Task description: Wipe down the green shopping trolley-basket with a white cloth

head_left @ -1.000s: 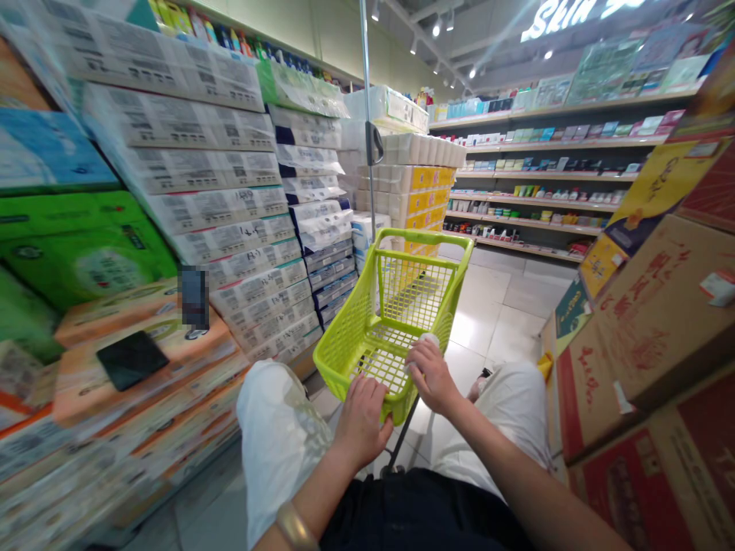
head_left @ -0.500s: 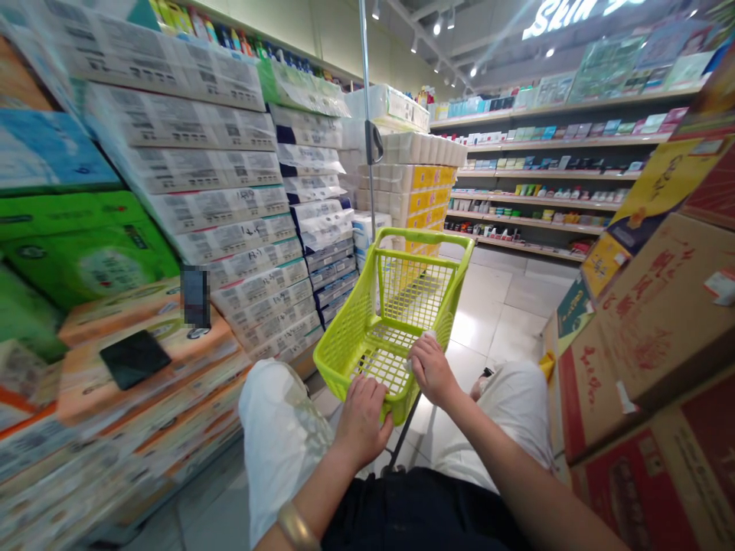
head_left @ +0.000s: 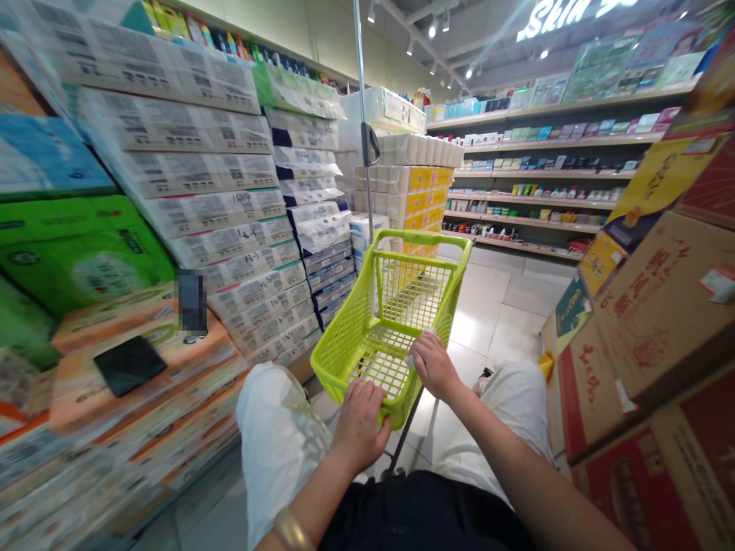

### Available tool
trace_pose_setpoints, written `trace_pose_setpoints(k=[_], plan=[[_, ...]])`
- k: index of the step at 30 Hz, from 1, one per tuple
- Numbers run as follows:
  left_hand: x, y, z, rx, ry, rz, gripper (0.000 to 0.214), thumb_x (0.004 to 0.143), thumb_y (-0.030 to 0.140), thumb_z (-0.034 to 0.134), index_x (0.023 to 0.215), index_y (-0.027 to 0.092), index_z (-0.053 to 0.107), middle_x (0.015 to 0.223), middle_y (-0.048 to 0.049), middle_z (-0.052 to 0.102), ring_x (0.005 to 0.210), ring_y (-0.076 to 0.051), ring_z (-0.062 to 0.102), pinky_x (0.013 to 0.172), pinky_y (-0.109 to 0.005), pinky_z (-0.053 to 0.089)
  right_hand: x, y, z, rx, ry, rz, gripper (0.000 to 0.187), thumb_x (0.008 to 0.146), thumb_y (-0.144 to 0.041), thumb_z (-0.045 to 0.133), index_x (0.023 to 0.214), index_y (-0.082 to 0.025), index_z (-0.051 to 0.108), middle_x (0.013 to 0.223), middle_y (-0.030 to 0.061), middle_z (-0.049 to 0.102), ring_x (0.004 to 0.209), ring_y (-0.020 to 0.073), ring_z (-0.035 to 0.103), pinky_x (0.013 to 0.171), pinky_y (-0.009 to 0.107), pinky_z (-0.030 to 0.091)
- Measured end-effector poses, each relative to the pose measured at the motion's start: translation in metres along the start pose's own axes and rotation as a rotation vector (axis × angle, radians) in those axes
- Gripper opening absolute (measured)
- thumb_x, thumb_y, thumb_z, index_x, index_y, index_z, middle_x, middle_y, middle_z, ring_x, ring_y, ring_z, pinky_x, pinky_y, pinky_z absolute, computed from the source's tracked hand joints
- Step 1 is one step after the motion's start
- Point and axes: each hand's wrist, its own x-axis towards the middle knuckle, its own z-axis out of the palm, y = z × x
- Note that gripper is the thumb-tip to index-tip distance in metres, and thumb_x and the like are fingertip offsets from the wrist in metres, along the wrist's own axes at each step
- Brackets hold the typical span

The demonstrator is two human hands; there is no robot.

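Observation:
A lime-green plastic shopping basket point(head_left: 347, 340) stands between my knees, tilted in view, with a lattice floor and walls. My left hand point(head_left: 361, 417) is wrapped over its near rim, fingers inside and thumb outside. At the right-hand rim, my right hand point(head_left: 432, 363) is closed on a crumpled white tissue point(head_left: 411, 361) and presses it against the basket. Only small bits of the tissue show; the rest is hidden under my fingers. Nothing lies in the visible part of the basket.
Tall stacks of wrapped paper packs point(head_left: 221, 203) rise on the left. A dark tablet-like object point(head_left: 129, 366) and a phone point(head_left: 192, 301) rest on orange packs. Cardboard boxes point(head_left: 660, 306) crowd the right side. Stocked shelves point(head_left: 528, 200) stand beyond the tiled floor point(head_left: 479, 321).
The view has shifted slightly, so the surroundings sit a little differently. Both hands keep nearly the same places on the basket, with the right hand still on the tissue.

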Motion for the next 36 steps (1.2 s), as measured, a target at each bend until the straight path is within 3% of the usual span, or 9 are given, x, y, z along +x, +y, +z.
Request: trace_pose_setpoints(k=[3,7,12,16,21,24,28,32,36], plan=[[-0.001,0.001,0.001,0.01,0.004,-0.009,0.017,0.07,0.019,0.054,0.087,0.021,0.05,0.09,-0.0064,0.054,0.094,-0.026,0.05,0.1,-0.05,0.038,-0.018,-0.023,0.012,0.02,0.054,0.014,0.021,0.091,-0.018,0.036,0.083,-0.021,0.055,0.085,0.0045,0.058,0.094,0.0197,0.052,0.107,0.044,0.032],[-0.003,-0.002,0.003,0.014,0.008,-0.004,0.021,0.069,0.019,0.054,0.089,0.021,0.051,0.092,-0.0072,0.055,0.096,-0.027,0.05,0.1,-0.051,0.039,-0.041,-0.056,0.022,0.022,0.005,-0.099,0.017,0.089,-0.018,0.039,0.087,-0.021,0.056,0.089,0.0046,0.058,0.097,0.0199,0.051,0.108,0.045,0.03],[-0.002,-0.002,0.0,0.016,-0.016,-0.007,0.018,0.069,0.019,0.054,0.087,0.02,0.05,0.091,-0.0071,0.055,0.095,-0.027,0.05,0.101,-0.05,0.038,-0.022,-0.031,0.005,-0.007,-0.122,-0.24,0.02,0.09,-0.021,0.038,0.08,-0.022,0.056,0.079,0.0034,0.056,0.086,0.0194,0.05,0.096,0.039,0.039],[0.002,0.002,-0.001,0.016,-0.027,-0.006,0.016,0.071,0.018,0.053,0.087,0.019,0.051,0.09,-0.0074,0.054,0.094,-0.026,0.048,0.1,-0.049,0.038,-0.006,-0.007,0.0,0.016,-0.031,-0.087,0.023,0.092,-0.019,0.035,0.082,-0.022,0.055,0.081,0.0037,0.058,0.087,0.0192,0.051,0.1,0.041,0.036],[0.002,0.002,0.002,0.019,-0.021,-0.03,0.015,0.07,0.018,0.053,0.085,0.02,0.05,0.09,-0.0069,0.053,0.095,-0.026,0.048,0.1,-0.049,0.038,-0.029,-0.036,0.019,0.038,0.095,-0.032,0.018,0.089,-0.017,0.038,0.084,-0.021,0.055,0.087,0.0044,0.058,0.096,0.0203,0.051,0.106,0.043,0.03],[-0.001,-0.001,0.003,0.016,-0.008,-0.028,0.017,0.069,0.018,0.054,0.086,0.02,0.05,0.09,-0.007,0.054,0.095,-0.027,0.048,0.1,-0.049,0.038,-0.039,-0.052,0.024,0.025,0.046,-0.135,0.015,0.087,-0.017,0.041,0.086,-0.021,0.055,0.088,0.0047,0.058,0.097,0.0207,0.05,0.106,0.043,0.031],[-0.002,-0.004,0.001,0.009,-0.018,-0.02,0.018,0.069,0.018,0.053,0.087,0.02,0.05,0.091,-0.0069,0.054,0.095,-0.026,0.049,0.101,-0.049,0.037,-0.024,-0.032,0.012,0.007,-0.081,-0.257,0.017,0.088,-0.02,0.041,0.081,-0.022,0.056,0.079,0.0031,0.057,0.085,0.0196,0.049,0.097,0.04,0.038],[0.002,0.0,-0.001,0.014,-0.018,-0.015,0.015,0.071,0.019,0.052,0.086,0.02,0.05,0.089,-0.0066,0.054,0.094,-0.025,0.049,0.101,-0.048,0.037,-0.006,-0.01,0.005,0.039,0.01,-0.08,0.023,0.09,-0.019,0.036,0.079,-0.022,0.056,0.078,0.0032,0.056,0.083,0.0191,0.05,0.097,0.041,0.038],[0.003,0.001,0.0,0.028,0.002,-0.024,0.014,0.07,0.018,0.052,0.084,0.02,0.05,0.088,-0.0068,0.054,0.093,-0.026,0.049,0.1,-0.048,0.038,-0.018,-0.03,0.019,0.056,0.131,0.035,0.022,0.089,-0.017,0.037,0.079,-0.022,0.055,0.081,0.0036,0.057,0.091,0.0198,0.051,0.104,0.044,0.032]])
